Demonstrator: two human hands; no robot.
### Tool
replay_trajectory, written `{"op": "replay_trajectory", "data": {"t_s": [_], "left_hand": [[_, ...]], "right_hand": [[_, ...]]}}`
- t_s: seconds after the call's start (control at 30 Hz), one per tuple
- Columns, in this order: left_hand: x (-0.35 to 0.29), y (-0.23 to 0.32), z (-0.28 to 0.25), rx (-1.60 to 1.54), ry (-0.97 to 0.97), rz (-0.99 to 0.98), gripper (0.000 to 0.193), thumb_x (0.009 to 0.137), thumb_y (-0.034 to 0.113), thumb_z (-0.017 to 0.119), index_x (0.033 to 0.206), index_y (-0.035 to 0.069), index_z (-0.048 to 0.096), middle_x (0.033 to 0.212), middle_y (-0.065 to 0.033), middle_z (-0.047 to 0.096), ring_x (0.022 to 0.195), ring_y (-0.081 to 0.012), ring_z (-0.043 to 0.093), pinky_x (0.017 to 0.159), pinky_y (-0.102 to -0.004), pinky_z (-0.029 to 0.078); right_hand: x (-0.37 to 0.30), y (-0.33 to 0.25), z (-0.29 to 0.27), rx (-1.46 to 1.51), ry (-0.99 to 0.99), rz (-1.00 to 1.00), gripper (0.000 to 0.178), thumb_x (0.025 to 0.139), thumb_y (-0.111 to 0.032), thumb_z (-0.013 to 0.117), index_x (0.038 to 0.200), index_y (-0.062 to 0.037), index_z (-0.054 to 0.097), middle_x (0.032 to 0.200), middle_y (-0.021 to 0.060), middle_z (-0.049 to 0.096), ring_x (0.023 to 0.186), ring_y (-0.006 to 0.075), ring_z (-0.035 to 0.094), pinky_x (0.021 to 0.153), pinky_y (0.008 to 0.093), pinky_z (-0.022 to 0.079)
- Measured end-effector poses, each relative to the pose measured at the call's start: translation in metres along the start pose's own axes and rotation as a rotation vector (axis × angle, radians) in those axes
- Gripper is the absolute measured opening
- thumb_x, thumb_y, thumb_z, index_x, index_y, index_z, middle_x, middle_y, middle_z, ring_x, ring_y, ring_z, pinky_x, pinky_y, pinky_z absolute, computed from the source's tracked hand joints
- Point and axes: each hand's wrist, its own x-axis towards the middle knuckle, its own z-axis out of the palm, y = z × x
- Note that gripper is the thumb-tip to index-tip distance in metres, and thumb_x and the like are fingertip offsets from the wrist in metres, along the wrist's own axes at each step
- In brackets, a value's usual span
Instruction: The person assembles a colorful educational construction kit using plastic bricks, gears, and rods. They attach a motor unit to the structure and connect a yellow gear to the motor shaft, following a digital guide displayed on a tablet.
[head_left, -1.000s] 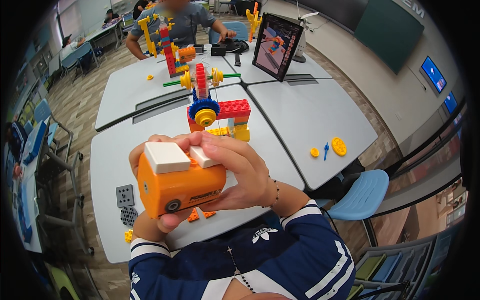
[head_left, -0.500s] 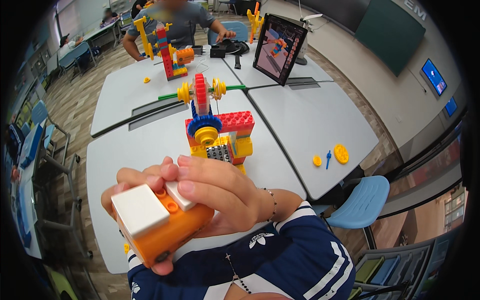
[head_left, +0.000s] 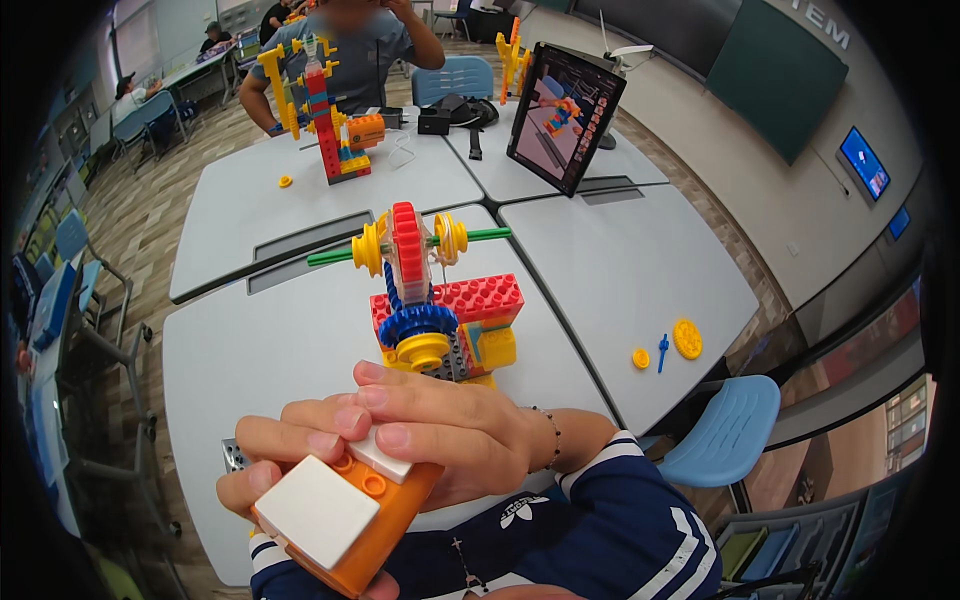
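Note:
Close to my chest, both hands grip an orange toy-brick block (head_left: pixel 395 530) that looks like a motor or battery box. Two white pieces lie on its studded top, a larger square one (head_left: pixel 318 510) and a smaller one. My left hand (head_left: pixel 285 440) is closed around the far left side. My right hand (head_left: pixel 455 430) wraps over the right end, its fingertips by the smaller white piece. Just beyond stands a brick model with a red gear wheel (head_left: pixel 408 245), a green axle (head_left: pixel 330 257), yellow pulleys (head_left: pixel 452 238), a blue gear (head_left: pixel 418 325) and red bricks (head_left: pixel 485 295).
A yellow wheel (head_left: pixel 687 339), small yellow piece (head_left: pixel 641 358) and blue peg (head_left: pixel 662 352) lie on the right table. Another brick model (head_left: pixel 325 125) stands at the far left, near a seated person (head_left: pixel 375 60). A tablet (head_left: pixel 565 118) stands at the far right. A blue chair (head_left: pixel 725 430) is to the right.
The orange block has moved slightly right and lower and has turned, still in both hands. The person opposite has raised a hand from the table to their head. The whole view has shifted slightly.

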Motion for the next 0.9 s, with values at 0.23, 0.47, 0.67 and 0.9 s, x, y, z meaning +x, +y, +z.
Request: {"op": "replay_trajectory", "data": {"t_s": [0.23, 0.47, 0.67, 0.9], "left_hand": [[-0.007, 0.008, 0.009, 0.098, 0.182, -0.19, 0.076, 0.07, 0.026, 0.083, 0.128, 0.013, 0.036, 0.103, -0.0129, 0.048, 0.098, -0.0323, 0.06, 0.103, -0.0474, 0.043], [-0.005, 0.022, 0.006, 0.248, 0.182, -0.362, 0.04, 0.086, 0.003, 0.062, 0.119, 0.014, 0.042, 0.098, -0.0128, 0.049, 0.087, -0.0299, 0.062, 0.102, -0.0472, 0.045], [-0.009, 0.02, 0.0, 0.092, 0.15, -0.348, 0.044, 0.087, 0.003, 0.061, 0.124, 0.015, 0.04, 0.099, -0.0138, 0.049, 0.091, -0.0307, 0.062, 0.103, -0.0468, 0.044], [0.003, 0.015, 0.007, -0.001, 0.101, -0.4, 0.091, 0.059, 0.026, 0.091, 0.132, 0.018, 0.037, 0.116, -0.0162, 0.049, 0.111, -0.0356, 0.055, 0.107, -0.0478, 0.037]], "right_hand": [[0.009, 0.005, -0.006, -0.156, -0.011, 0.079, 0.052, 0.077, -0.02, 0.079, 0.113, 0.0057, 0.052, 0.112, 0.0277, 0.061, 0.104, 0.0346, 0.064, 0.088, 0.0402, 0.055], [0.001, -0.001, -0.002, -0.279, -0.007, 0.144, 0.038, 0.085, -0.023, 0.071, 0.11, -0.0003, 0.052, 0.107, 0.0214, 0.066, 0.106, 0.0329, 0.064, 0.11, 0.0532, 0.03], [-0.008, -0.004, 0.004, -0.237, 0.02, 0.135, 0.053, 0.086, -0.036, 0.066, 0.12, 0.0025, 0.052, 0.118, 0.0225, 0.061, 0.116, 0.0345, 0.059, 0.115, 0.0535, 0.007], [-0.001, -0.002, -0.021, -0.271, -0.094, 0.111, 0.038, 0.086, -0.02, 0.069, 0.11, -0.0029, 0.046, 0.111, 0.0237, 0.063, 0.11, 0.0349, 0.062, 0.118, 0.0492, 0.003]]}}
